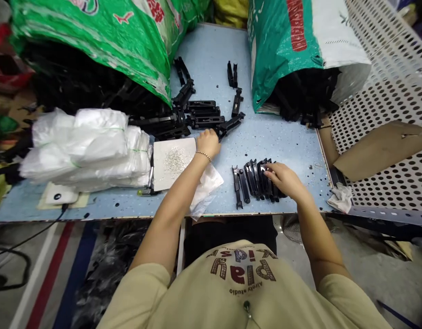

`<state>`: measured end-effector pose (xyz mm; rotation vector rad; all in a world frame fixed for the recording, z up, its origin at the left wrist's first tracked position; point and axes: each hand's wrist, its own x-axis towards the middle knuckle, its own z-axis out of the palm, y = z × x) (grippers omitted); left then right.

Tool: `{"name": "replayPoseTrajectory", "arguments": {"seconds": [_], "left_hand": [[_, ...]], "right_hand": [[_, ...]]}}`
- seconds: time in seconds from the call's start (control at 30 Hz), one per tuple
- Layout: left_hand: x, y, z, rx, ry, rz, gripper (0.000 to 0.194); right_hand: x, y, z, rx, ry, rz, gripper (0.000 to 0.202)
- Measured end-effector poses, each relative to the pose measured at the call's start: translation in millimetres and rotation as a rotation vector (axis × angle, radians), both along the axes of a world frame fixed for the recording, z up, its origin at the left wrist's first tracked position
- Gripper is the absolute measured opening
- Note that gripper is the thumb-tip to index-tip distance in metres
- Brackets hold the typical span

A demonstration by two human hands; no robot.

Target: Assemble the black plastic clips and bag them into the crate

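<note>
On the blue table, my left hand (208, 142) is beside a pile of black plastic parts (204, 114), fingers curled; what they hold, if anything, is hidden. To the right, my right hand (285, 181) touches the end of a row of black parts (253, 179) lying side by side near the front edge, its fingers slightly bent and apart. A white card with small shiny pieces (174, 160) sits left of my left forearm. Thin clear plastic bags (209, 185) lie partly under that forearm. More black parts (236, 101) trail toward the back.
Stacked clear bags (90, 148) lie at the left beside a white device (61, 194) with a cable. A green sack (104, 41) and a teal sack (279, 50) of black parts stand behind. Perforated white panels (385, 96) and brown cardboard (382, 148) are at the right.
</note>
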<state>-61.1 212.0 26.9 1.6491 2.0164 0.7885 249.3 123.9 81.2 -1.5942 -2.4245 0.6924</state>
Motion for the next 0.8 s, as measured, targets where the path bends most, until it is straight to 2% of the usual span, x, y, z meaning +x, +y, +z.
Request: {"name": "replayPoseTrajectory", "arguments": {"seconds": [0.07,0.17,0.23,0.3,0.37,0.43,0.5,0.57,0.63,0.7,0.8], "left_hand": [[1.9,-27.6,15.1,0.042,0.085,-0.074,0.062],[19.9,-93.9,37.7,0.164,0.088,-0.177,0.066],[31.8,-133.9,48.3,0.211,-0.033,-0.209,0.066],[36.7,-159.9,52.3,0.176,-0.288,-0.226,0.070],[34.1,-172.1,50.3,0.000,-0.684,-0.285,0.071],[29.2,-176.7,45.8,-0.273,-1.100,-0.408,0.074],[27.7,-179.3,43.1,-0.449,-1.378,-0.486,0.074],[31.2,-182.4,44.0,-0.411,-1.463,-0.426,0.064],[37.1,-185.9,47.4,-0.313,-1.438,-0.310,0.055],[42.8,-189.1,50.7,-0.283,-1.391,-0.248,0.053],[50.3,-192.4,51.5,-0.294,-1.335,-0.233,0.052]], "right_hand": [[-16.3,1.7,-0.8,-0.043,0.190,-0.066,0.045],[-43.6,7.4,-4.3,-0.181,0.520,-0.129,0.062],[-61.4,11.3,-6.2,-0.292,0.705,-0.065,0.067],[-75.5,12.5,-6.7,-0.360,0.832,0.025,0.058],[-84.7,10.5,-5.9,-0.378,0.918,0.107,0.050],[-89.4,7.0,-4.5,-0.363,0.950,0.185,0.050],[-90.2,3.9,-2.4,-0.293,0.910,0.245,0.052],[-87.6,1.3,0.6,-0.139,0.824,0.246,0.057],[-82.6,-2.0,4.2,0.073,0.705,0.223,0.062],[-77.4,-6.8,7.3,0.262,0.562,0.231,0.063],[-74.2,-13.6,9.0,0.385,0.433,0.277,0.059]]}}
